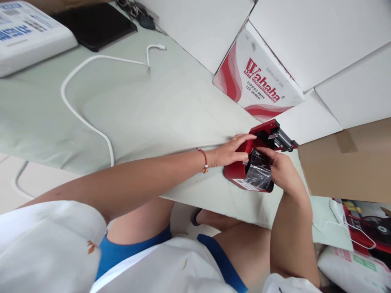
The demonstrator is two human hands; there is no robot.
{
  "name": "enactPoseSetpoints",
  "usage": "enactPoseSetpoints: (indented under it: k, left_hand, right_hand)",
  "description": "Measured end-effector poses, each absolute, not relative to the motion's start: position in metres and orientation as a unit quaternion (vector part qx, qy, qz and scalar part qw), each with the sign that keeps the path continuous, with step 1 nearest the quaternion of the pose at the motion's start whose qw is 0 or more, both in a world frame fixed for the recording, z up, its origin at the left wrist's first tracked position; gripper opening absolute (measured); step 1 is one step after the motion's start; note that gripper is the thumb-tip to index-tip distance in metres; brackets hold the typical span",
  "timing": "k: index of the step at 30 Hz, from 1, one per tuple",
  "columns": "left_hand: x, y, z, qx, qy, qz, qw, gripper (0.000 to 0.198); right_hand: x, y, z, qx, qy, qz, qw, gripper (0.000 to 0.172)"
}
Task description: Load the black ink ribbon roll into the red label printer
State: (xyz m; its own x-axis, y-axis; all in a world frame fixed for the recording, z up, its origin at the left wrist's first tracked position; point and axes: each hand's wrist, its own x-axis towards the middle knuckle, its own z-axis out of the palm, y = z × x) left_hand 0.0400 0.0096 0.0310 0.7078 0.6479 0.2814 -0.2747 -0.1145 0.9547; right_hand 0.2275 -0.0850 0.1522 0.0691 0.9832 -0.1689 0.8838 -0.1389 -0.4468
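Note:
A small red label printer (pixel 233 173), its lid (pixel 265 127) raised with black and grey parts on the inside, rests on the pale green tabletop. Inside its bay lies something dark, covered in shiny clear plastic film (pixel 259 169). My left hand (pixel 230 154) grips the left rim of the printer, index finger and thumb reaching to the opening. Across from it, my right hand (pixel 281 167) is at the film, its index finger stretched into the bay and the other fingers curled. What those curled fingers hold is partly hidden.
Behind the printer a Wahaha water carton (pixel 259 77) leans by white boxes (pixel 320 36); a brown carton (pixel 348 162) stands to the right. A white cable (pixel 76 108) crosses the pale green tabletop (pixel 146 110). Keys (pixel 140 14), a black tablet-like slab (pixel 100 26) and a white package (pixel 33 40) lie far left.

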Motion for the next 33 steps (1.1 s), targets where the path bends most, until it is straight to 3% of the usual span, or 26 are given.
enactPoseSetpoints:
  k: [8,13,21,24,29,33]
  left_hand:
    - [0.04,0.01,0.03,0.662,0.132,0.348,0.651,0.087]
    - [0.043,0.011,0.026,0.663,0.129,0.362,0.642,0.078]
    - [0.039,0.011,0.03,0.672,0.133,0.359,0.634,0.072]
    - [0.041,0.01,0.03,0.663,0.134,0.36,0.642,0.073]
    - [0.043,0.01,0.026,0.679,0.132,0.365,0.623,0.071]
    - [0.039,0.003,0.026,0.702,0.153,0.41,0.561,0.057]
  right_hand:
    - [0.212,-0.083,0.17,-0.683,-0.708,0.089,-0.157,0.058]
    - [0.216,-0.073,0.165,-0.687,-0.7,0.053,-0.19,0.05]
    - [0.225,-0.064,0.16,-0.692,-0.697,0.176,-0.064,0.044]
    - [0.221,-0.082,0.167,-0.684,-0.702,0.198,0.024,0.047]
    - [0.207,-0.134,0.161,-0.67,-0.695,0.16,0.206,0.029]
    - [0.196,-0.17,0.141,-0.646,-0.726,0.057,0.231,0.033]
